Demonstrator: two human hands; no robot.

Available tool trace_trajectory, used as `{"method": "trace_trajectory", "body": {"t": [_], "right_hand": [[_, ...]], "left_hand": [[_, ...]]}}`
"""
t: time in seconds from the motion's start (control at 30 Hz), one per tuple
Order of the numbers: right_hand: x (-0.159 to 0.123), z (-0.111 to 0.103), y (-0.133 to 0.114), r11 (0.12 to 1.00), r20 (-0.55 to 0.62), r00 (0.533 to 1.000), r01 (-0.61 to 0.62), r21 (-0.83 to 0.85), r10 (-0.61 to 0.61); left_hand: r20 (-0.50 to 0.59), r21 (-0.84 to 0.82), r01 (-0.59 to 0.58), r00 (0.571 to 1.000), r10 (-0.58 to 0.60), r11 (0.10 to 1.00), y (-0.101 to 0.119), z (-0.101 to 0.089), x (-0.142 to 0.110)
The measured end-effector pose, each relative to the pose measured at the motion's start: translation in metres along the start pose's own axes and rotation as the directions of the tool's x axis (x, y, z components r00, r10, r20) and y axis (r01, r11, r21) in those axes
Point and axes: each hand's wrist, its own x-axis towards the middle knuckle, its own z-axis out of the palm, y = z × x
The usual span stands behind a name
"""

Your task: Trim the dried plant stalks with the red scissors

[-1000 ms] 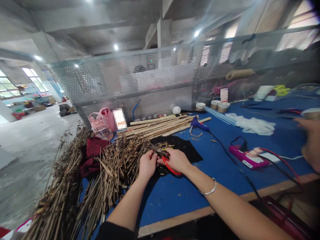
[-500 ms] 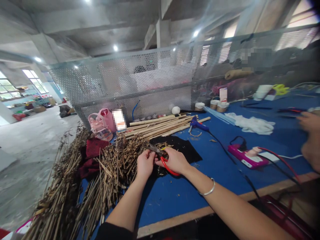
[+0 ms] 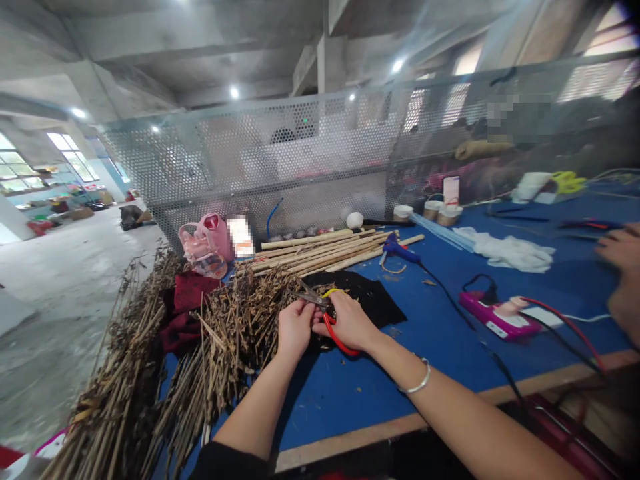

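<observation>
Blue worktable [image 3: 345,407] is in front of me, with a bare wooden strip [image 3: 355,440] along its near edge. On my left side, a long bundle of dried stalks [image 3: 120,373] reaches down to the lower corner. On my right wrist I wear a silver bracelet [image 3: 420,377].

My right hand [image 3: 350,320] is closed around the pruning shears [image 3: 321,301], which have red and yellow on the handles. Their dark blades point to the left, just above my left hand [image 3: 295,327]. Its thumb and fingers are brought together in a pinch, but I cannot tell what is between them. Beside this hand lies a heap of brown dried stems [image 3: 235,333], and a black cloth [image 3: 375,297] is spread partly under my hands.

To the right is a magenta power strip [image 3: 500,317] with plugs in it; near the edge of view, another person's hand [image 3: 620,250] is partly cut off. Farther away are a blue glue gun [image 3: 401,251], a row of pale wooden sticks [image 3: 310,260] and white gloves [image 3: 515,252]. Behind these stands a perforated metal screen [image 3: 270,153], and beyond it a concrete ceiling [image 3: 200,40] with lamps.
</observation>
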Motion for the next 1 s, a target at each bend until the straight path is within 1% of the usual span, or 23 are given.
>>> {"method": "trace_trajectory", "body": {"t": [0.17,0.33,0.47,0.6,0.7,0.8,0.87,0.93,1.0], "right_hand": [[0.001,0.0,0.001,0.999,0.019,1.0,-0.013,0.052,0.012],[-0.002,0.003,0.003,0.993,0.038,0.997,-0.069,0.096,0.066],[-0.003,0.006,0.004,0.992,0.038,0.997,-0.069,0.104,0.066],[-0.003,0.009,0.003,0.994,0.047,0.996,-0.078,0.075,0.075],[-0.003,0.01,0.002,0.997,0.009,0.997,-0.08,-0.003,0.08],[-0.001,0.008,0.001,0.994,-0.075,0.997,-0.026,-0.102,0.018],[0.0,0.006,0.002,0.991,-0.118,0.992,0.016,-0.137,-0.032],[0.0,0.006,0.002,0.991,-0.118,0.992,0.025,-0.131,-0.041],[0.0,0.006,0.003,0.995,-0.077,0.997,0.007,-0.102,-0.015]], "left_hand": [[0.048,0.04,-0.064,0.997,0.062,0.997,0.002,0.0,-0.002],[0.052,0.01,-0.084,0.995,0.083,0.996,0.007,0.002,-0.006],[0.044,-0.026,-0.066,0.997,0.067,0.998,0.006,0.003,-0.007],[0.028,-0.025,-0.064,0.998,0.065,0.998,0.0,0.002,-0.004],[0.027,-0.044,-0.058,0.998,0.059,0.997,-0.004,0.002,-0.003],[0.019,-0.026,-0.039,0.999,0.039,0.999,-0.004,0.004,-0.004],[0.015,-0.016,-0.042,0.999,0.042,0.999,-0.003,0.005,-0.005],[0.014,-0.014,-0.056,0.998,0.056,0.998,-0.002,0.006,-0.006],[0.021,-0.004,-0.072,0.997,0.072,0.997,-0.002,0.005,-0.006]]}}
